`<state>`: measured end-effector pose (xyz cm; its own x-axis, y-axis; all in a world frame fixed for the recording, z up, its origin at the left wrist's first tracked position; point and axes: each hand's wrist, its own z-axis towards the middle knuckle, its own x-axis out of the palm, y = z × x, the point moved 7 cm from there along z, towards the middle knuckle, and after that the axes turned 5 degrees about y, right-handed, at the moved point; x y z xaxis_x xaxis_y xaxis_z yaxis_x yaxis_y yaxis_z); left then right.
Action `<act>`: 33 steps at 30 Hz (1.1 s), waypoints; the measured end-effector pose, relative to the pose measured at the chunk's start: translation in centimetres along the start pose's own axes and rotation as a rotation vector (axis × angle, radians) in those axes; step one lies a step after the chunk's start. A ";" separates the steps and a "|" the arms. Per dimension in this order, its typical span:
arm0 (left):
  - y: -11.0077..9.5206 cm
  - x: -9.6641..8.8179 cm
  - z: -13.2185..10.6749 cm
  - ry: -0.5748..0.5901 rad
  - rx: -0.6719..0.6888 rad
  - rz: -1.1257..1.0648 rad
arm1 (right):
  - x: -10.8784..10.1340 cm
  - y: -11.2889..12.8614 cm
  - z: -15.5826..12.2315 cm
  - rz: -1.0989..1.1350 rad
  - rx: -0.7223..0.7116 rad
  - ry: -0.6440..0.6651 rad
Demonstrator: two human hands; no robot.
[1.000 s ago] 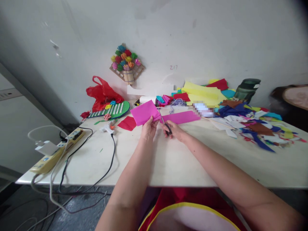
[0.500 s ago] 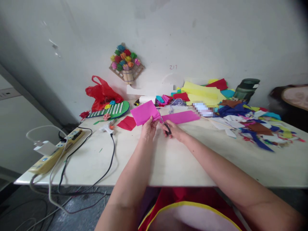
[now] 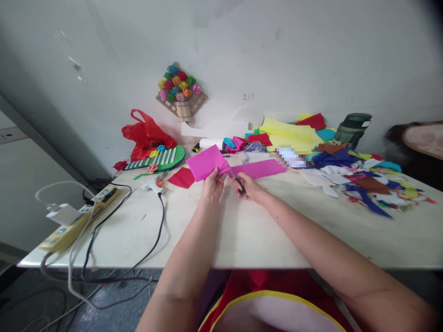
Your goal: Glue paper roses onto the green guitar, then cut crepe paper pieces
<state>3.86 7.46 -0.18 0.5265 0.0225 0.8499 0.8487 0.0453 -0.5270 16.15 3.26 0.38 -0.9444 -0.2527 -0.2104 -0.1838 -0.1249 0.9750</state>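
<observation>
My left hand (image 3: 212, 185) pinches the near edge of a folded magenta paper sheet (image 3: 206, 162) and holds it tilted above the white table (image 3: 242, 230). My right hand (image 3: 249, 186) is closed round black-handled scissors (image 3: 237, 180), whose blades point up-left into the sheet's right edge. A long magenta strip (image 3: 261, 168) lies flat on the table just behind my right hand. A red paper piece (image 3: 183, 177) lies to the left of the sheet.
Paper scraps (image 3: 367, 180) in many colours litter the right side, with yellow sheets (image 3: 290, 133) and a dark green bottle (image 3: 352, 129) at the wall. A red plastic bag (image 3: 147, 136), a paper flower craft (image 3: 180, 94), a power strip (image 3: 79, 214) and black cables (image 3: 152, 240) occupy the left.
The hands, sheet and scissors stay in nearly the same place; the whole view has shifted very slightly left.
</observation>
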 end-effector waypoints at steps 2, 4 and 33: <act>0.0 0.1 0.0 -0.002 0.001 -0.010 | 0.0 0.1 0.0 -0.012 -0.003 -0.007; 0.0 0.1 -0.1 0.000 -0.005 -0.017 | 0.0 0.2 0.0 -0.027 -0.004 -0.010; 0.4 -0.2 0.1 -0.011 -0.070 -0.022 | 0.1 -0.3 0.2 0.076 0.089 -0.067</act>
<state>4.10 7.54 -0.59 0.5071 0.0333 0.8613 0.8619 -0.0237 -0.5065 16.02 3.42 0.02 -0.9721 -0.1931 -0.1331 -0.1314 -0.0214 0.9911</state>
